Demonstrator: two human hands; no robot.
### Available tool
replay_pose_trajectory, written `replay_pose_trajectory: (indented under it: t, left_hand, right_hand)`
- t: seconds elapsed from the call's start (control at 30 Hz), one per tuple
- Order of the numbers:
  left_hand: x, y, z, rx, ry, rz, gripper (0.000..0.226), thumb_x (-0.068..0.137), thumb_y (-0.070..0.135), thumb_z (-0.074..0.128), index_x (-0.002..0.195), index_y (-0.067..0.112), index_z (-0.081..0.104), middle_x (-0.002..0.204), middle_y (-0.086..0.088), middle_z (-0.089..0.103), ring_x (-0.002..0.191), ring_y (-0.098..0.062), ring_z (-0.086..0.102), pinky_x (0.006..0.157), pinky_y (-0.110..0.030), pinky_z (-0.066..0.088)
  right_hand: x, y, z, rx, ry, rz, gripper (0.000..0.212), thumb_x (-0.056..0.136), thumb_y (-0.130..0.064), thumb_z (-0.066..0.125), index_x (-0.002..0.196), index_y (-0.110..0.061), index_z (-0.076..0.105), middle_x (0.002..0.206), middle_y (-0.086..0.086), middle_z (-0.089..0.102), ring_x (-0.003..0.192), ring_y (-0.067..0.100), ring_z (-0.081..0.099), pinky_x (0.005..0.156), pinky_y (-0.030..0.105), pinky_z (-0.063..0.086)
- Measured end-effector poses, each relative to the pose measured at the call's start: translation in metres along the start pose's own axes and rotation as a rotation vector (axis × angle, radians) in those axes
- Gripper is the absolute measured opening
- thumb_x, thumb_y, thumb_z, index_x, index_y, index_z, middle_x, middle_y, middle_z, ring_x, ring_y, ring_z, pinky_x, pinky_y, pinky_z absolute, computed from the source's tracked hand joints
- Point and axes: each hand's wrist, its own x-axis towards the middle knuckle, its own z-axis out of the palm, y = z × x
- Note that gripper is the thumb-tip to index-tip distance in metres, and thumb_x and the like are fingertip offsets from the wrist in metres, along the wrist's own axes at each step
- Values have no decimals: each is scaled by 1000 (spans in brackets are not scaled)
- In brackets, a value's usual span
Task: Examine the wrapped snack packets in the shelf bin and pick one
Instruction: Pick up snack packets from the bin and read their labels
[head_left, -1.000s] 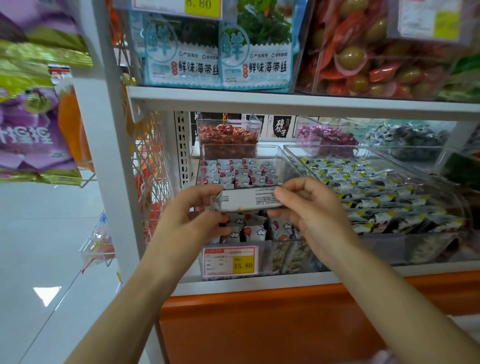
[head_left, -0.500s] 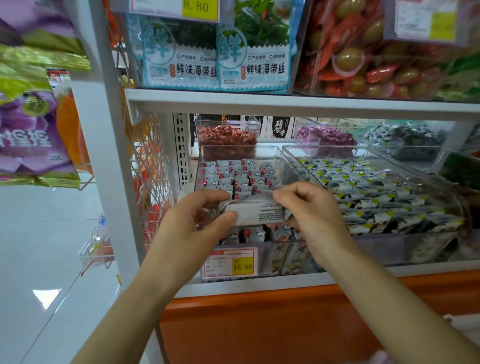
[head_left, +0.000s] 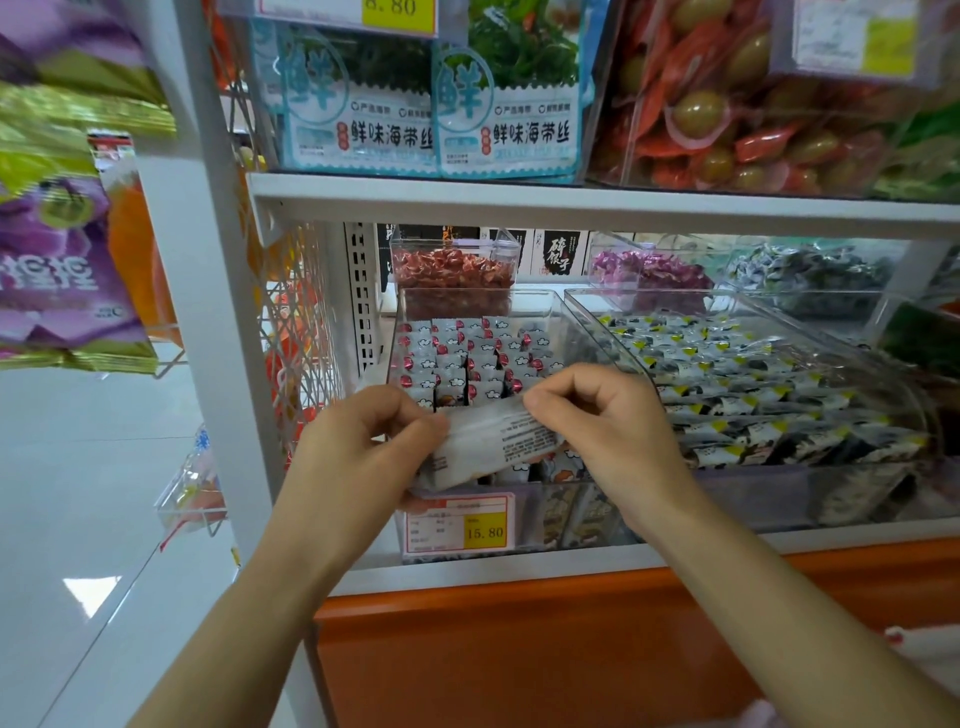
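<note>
A shopper's left hand (head_left: 358, 457) and right hand (head_left: 608, 431) hold one white packet (head_left: 488, 441) just above the front of a clear bin (head_left: 545, 519) on a shop shelf. Each hand pinches one end: the left thumb and fingers grasp the lower left corner, and the right fingertips nip the upper right edge. The wrapper stretches taut between them, tilted up to the right, with its printed face toward the camera. The grip appears chosen to flatten the wrapper so the small print can be read, though the text is too blurred to make out.

Below and behind the hands, the other packets (head_left: 467, 353) stand on edge in tight rows, filling the bin to its back wall. A price tag (head_left: 460, 525) hangs on the front wall, just under the left hand.

Open room lies toward the shopper, where nothing stands between the hands and the aisle. Above, the upper shelf (head_left: 571, 202) overhangs the bin, well clear of the knuckles. The white post (head_left: 208, 312) rises near the left wrist, and the neighbour bin (head_left: 727, 299) sits close beside the right hand, its rim slanting past the fingers. Judged from this, drawing the packet straight back looks the easiest way out, and sideways moves risk knocking the clear walls
</note>
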Motion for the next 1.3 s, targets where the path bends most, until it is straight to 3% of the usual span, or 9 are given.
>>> replay_pose_trajectory:
  t: [0.27,0.4,0.5,0.6,0.7,0.87,1.03,1.17,1.3]
  left_hand:
    - [-2,-3,7,83,30,10,21,88,32,55,81,17,68,74,-1,68,70,-16,67,67,-40,59]
    - [-5,-3,14,250,-44,62,39,86,36,59,123,25,58,99,11,68,83,-1,64,70,-20,55]
    - [-2,-2,15,191,9,114,32,90,28,56,121,22,58,90,12,68,77,5,63,64,-13,52]
    - [5,0,18,103,11,96,28,92,24,53,118,19,59,90,10,68,74,1,66,69,-24,57]
    - [15,1,22,119,33,93,38,90,31,53,128,24,47,107,5,64,86,-4,65,75,-28,57]
    - [24,-5,28,724,13,250,44,97,29,41,138,13,38,148,-4,31,134,-22,34,110,-36,30]
    - [14,-11,32,1159,-172,364,65,94,48,5,133,22,50,140,2,49,139,-16,30,116,-45,4]
    - [8,-12,27,1244,-238,319,69,91,48,6,118,22,64,131,2,59,133,-17,42,113,-60,11]
    - [7,-18,25,1231,-216,309,74,90,50,-1,118,25,63,142,4,48,140,-16,28,114,-58,3]
  right_hand:
    - [1,3,2,105,69,105,13,86,-13,63,78,-7,70,73,1,70,65,11,67,58,27,57]
    - [2,6,3,276,122,190,12,88,-15,61,86,-10,71,78,4,72,70,14,69,60,27,58]
    - [4,6,3,473,2,192,23,86,-7,60,109,-6,66,94,7,73,87,16,70,71,25,57]
    - [8,7,0,288,-69,89,46,84,1,62,127,-15,56,100,-4,72,91,11,68,78,24,56]
    - [18,7,-3,149,20,63,36,84,-9,65,118,-19,62,93,-6,71,77,10,69,72,28,58]
    - [44,7,-8,34,221,1,14,82,-14,69,93,-22,64,88,-2,69,67,7,67,67,24,57]
    - [65,8,-2,-153,146,-29,24,80,-16,72,99,-19,57,97,0,64,91,21,64,86,42,52]
    - [76,9,4,-360,-14,-81,27,77,-21,75,94,-20,53,82,-17,52,75,-2,50,64,8,40]
    - [87,9,18,-582,-188,-121,37,75,-24,77,106,-14,59,98,-4,60,87,11,55,62,11,37]
